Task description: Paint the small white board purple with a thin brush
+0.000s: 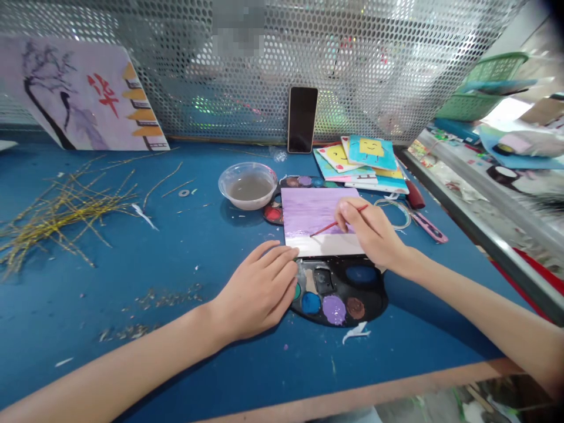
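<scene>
Here on the blue tabletop (185, 329), everything gathers around 1 canvas (317, 214), purple across its upper part, white along the bottom. Just left of the canvas sits a clear bowl (248, 187), and it's holding cloudy grey liquid! Below the canvas, a black palette (370, 299) shows its wells: blue, light purple, brown, a bit of green at the side. Peeking out above and left of the canvas, more paint wells (273, 212), 1 of them bright red. Off to the right, beyond the canvas, a green basket (471, 100) with things lying across it.

Now the hands! The right hand (363, 226) is closed in a pinch on a thin red brush (337, 223), its tip down on the canvas near where purple meets white. The left hand (262, 288) is open, palm down, fingers loosely together, fingertips at the canvas's lower left corner, its edge over the palette. Above the canvas, a phone (302, 120) stands upright against the perforated metal panel (264, 76).
</scene>
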Motion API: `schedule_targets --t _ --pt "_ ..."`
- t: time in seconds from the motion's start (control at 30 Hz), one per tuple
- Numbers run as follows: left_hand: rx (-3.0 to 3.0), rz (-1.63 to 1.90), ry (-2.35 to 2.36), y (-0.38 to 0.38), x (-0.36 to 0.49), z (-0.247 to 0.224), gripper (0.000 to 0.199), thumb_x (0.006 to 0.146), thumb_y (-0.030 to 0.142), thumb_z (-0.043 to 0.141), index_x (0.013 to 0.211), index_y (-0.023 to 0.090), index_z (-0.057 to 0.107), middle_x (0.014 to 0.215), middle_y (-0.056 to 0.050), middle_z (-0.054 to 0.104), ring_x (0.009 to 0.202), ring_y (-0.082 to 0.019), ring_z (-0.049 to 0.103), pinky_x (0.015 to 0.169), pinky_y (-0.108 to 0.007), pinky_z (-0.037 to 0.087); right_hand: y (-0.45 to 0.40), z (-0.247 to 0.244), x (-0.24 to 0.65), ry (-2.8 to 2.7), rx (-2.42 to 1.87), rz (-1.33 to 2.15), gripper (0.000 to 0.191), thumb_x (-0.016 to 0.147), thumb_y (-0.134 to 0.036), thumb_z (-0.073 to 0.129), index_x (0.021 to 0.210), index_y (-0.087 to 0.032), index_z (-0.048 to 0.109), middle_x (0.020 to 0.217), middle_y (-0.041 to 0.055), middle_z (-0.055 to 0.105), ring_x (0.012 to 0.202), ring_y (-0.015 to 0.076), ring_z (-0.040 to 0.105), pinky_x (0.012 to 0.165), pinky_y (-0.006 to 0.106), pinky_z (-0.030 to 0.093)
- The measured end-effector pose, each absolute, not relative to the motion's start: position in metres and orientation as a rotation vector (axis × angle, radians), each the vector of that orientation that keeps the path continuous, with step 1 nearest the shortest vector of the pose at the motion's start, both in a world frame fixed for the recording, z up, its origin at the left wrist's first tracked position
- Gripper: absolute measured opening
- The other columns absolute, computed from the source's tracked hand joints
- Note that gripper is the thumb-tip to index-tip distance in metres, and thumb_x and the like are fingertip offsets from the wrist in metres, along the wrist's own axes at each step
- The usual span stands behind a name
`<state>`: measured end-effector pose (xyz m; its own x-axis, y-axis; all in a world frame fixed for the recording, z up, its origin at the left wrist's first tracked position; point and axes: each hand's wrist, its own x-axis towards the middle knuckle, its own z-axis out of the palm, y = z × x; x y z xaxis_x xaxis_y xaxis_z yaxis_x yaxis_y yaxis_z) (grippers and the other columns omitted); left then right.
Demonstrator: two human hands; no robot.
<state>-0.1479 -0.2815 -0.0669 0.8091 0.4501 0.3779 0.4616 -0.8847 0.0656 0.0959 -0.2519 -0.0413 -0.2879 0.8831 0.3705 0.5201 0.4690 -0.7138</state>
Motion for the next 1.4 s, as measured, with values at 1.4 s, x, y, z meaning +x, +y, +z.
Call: schedule_targets --t 1.4 --pt "-2.971 -0.618 -0.745 -0.281 -0.148 -0.066 0.018 0.094 0.016 0.044 0.094 0.012 0.061 0.117 -0.014 0.067 0.111 -0.025 0.061 0.109 -0.045 0.040 -0.254 -0.039 0.093 -1.994 -1.078 0.772 0.040 0.103 -0.043 0.032 0.079 -0.020 0.055 0.079 0.0028 0.059 0.077 0.0150 0.056 0.077 0.030 0.043"
